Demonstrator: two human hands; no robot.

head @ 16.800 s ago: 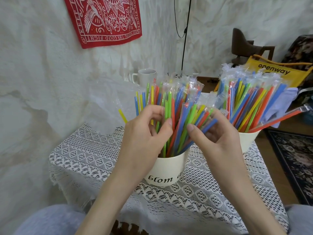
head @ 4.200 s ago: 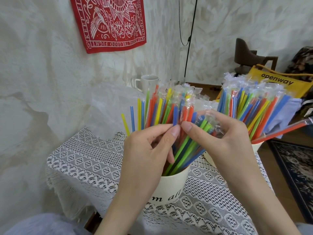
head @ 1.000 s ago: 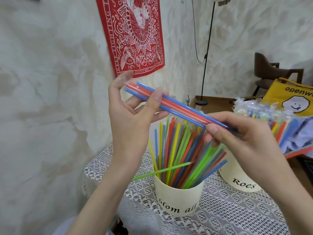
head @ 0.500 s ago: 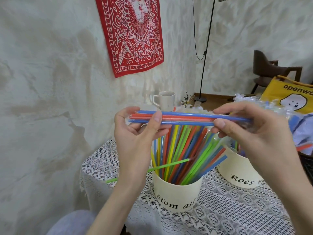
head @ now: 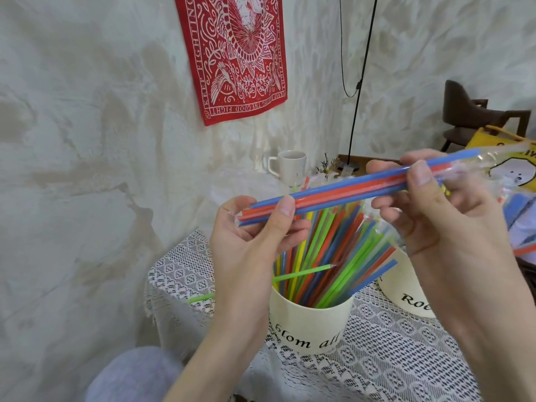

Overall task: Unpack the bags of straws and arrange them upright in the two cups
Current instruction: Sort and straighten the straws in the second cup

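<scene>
Here, low in the frame, the lace-covered counter (head: 406,352) carries the near cup (head: 310,323), full of loose straws (head: 333,256). Above it, mid-frame, the left hand (head: 255,242) pinches one end of a blue-and-red straw bundle (head: 348,190), and the right hand (head: 441,216) grips the other end, where clear wrapping (head: 475,166) trails off. Half a second ago the bundle lay level; now its right end tilts upward. A second cup (head: 406,291) stands at right.

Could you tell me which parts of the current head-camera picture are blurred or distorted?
Head view: the right hand and the clear wrapper end of the straw bundle smear with motion; the left hand and near cup read sharp; wide-angle curvature bends the lamp pole; lighting is soft.
</scene>
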